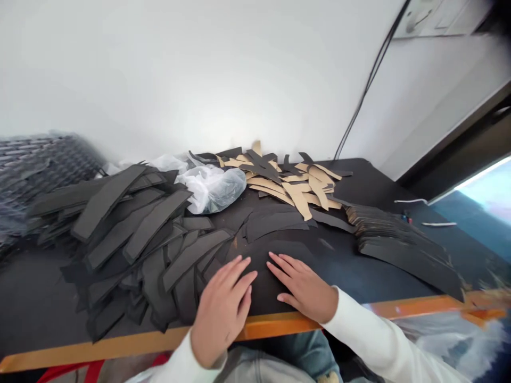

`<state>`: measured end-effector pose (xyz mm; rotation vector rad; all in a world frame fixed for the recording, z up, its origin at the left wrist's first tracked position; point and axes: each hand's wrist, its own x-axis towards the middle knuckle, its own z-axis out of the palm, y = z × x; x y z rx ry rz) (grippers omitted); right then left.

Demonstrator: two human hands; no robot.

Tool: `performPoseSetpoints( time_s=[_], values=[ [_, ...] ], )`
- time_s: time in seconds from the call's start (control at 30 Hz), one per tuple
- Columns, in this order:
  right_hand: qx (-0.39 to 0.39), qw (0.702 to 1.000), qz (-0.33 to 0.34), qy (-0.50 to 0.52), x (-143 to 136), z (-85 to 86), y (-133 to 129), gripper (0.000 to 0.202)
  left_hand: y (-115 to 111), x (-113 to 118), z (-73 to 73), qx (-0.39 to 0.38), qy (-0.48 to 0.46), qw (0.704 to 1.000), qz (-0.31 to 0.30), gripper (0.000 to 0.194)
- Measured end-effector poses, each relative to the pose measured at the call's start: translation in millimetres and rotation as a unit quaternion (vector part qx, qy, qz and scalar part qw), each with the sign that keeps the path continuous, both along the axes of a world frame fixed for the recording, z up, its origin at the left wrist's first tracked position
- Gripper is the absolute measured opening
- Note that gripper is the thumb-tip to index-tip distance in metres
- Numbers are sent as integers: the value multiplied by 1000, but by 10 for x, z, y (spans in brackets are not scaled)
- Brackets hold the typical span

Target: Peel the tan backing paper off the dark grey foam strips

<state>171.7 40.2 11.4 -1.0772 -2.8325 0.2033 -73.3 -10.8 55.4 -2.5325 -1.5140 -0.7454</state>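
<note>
My left hand (224, 306) lies palm down near the front edge, fingers stretched out and slightly apart, at the right border of a heap of dark grey curved pieces (155, 229). Flat beside it, my right hand (302, 287) has its fingers extended and its thumb apart. Neither hand grips anything. A dark sheet or strip seems to lie under the fingertips, but it blends into the black tabletop (339, 266). Beyond the hands rest several thin black curved strips (275, 223). To the right is a fanned stack of long black strips (403, 247) with brownish edges.
Tan and black strips (297, 183) are scattered at the back, next to a clear plastic bag (213, 187). Plastic-wrapped grey pieces (43, 175) are stacked far left. Black cables (365, 93) hang down the white wall. An orange-brown edge (279, 325) borders the table's front.
</note>
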Motion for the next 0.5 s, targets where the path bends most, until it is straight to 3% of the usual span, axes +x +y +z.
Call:
performPoseSetpoints(
  time_s=[0.1, 0.2, 0.3, 0.4, 0.5],
  values=[
    [2, 999, 7, 32, 168, 158, 197, 45, 130, 285, -399, -15, 39, 999, 2, 34],
    [71, 989, -124, 41, 448, 229, 612, 34, 190, 343, -634, 16, 98, 995, -11, 35],
    [102, 969, -224, 29, 679, 186, 1025, 42, 130, 379, -680, 50, 180, 982, -14, 45],
    [97, 965, -243, 17, 752, 103, 1260, 42, 54, 436, -639, 61, 249, 967, -14, 48],
    [83, 968, -236, 10, 728, 60, 1313, 35, 36, 470, -599, 66, 280, 957, -25, 51]
  ],
)
